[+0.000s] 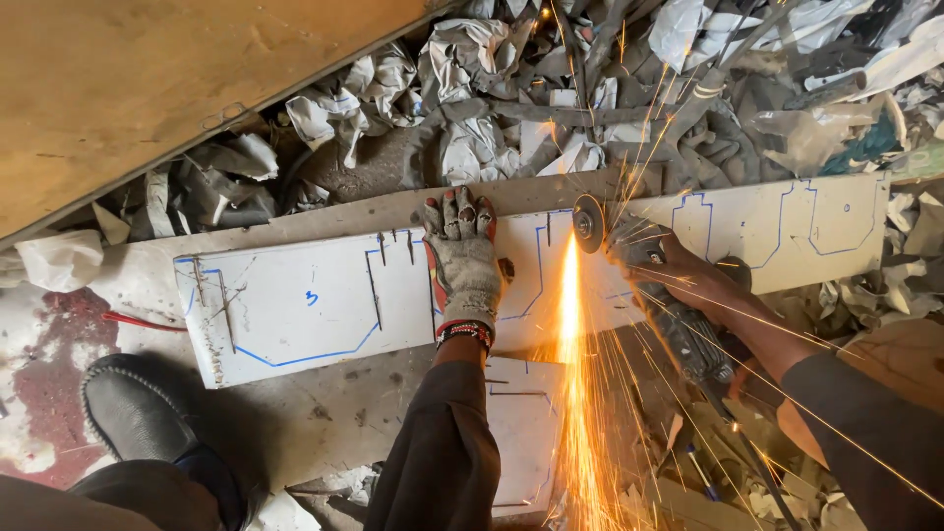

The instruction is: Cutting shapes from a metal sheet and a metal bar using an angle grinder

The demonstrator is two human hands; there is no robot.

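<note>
My left hand (pixel 460 258), in a worn grey glove with red fingertips, presses flat on a long white metal sheet (pixel 305 310) marked with blue outlines. My bare right hand (pixel 678 275) grips an angle grinder (pixel 678 334), whose disc (pixel 589 223) bites into the sheet's far edge. A stream of orange sparks (pixel 572 374) shoots back toward me and spreads to the right. The two hands are about a hand's width apart.
Crumpled grey scrap and metal offcuts (pixel 511 108) are heaped behind the sheet. A brown board (pixel 147 88) leans at top left. My black shoe (pixel 133 413) rests on the concrete at lower left. A second marked white sheet (pixel 521 433) lies beneath.
</note>
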